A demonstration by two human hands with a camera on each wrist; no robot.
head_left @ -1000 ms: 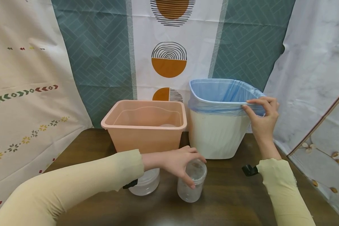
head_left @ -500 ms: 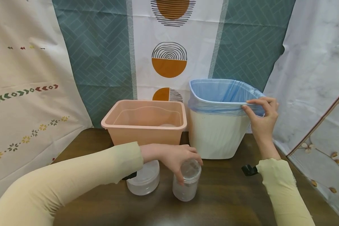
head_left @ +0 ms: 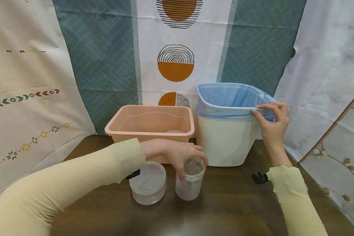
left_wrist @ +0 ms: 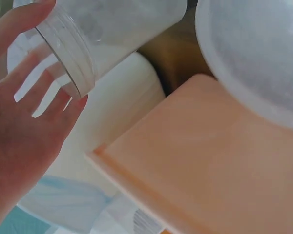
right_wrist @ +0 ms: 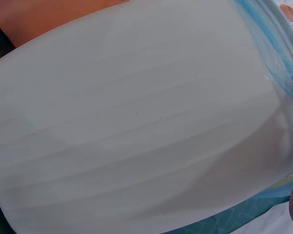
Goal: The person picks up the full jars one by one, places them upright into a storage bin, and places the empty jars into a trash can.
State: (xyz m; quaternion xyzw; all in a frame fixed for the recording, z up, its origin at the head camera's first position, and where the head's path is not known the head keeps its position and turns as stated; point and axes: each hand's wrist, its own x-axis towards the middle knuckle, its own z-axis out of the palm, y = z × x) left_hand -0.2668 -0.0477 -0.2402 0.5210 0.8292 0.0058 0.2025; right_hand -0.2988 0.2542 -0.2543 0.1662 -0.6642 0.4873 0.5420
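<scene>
My left hand [head_left: 181,153] grips a clear plastic jar [head_left: 188,189] from above, thumb on the near side of its rim and fingers round the far side. In the left wrist view the jar [left_wrist: 129,29] shows its threaded neck between thumb and fingers. At the right, my right hand [head_left: 275,123] pinches the front right rim of a white trash bin [head_left: 224,142], thumb on the blue bag [head_left: 221,113] folded over that rim. The right wrist view is filled mostly by the bin's ribbed side [right_wrist: 136,117], with only a sliver of hand at its edge.
A low round clear container [head_left: 148,183] stands on the dark wooden table [head_left: 224,209], left of the jar. Behind both is a pink plastic tub [head_left: 148,133], with a pale round thing [head_left: 174,131] partly visible inside. Patterned cloths hang behind and at both sides.
My left hand has carried the jar left and slightly away from me, closer to the low round container. The right hand stays on the bin's rim.
</scene>
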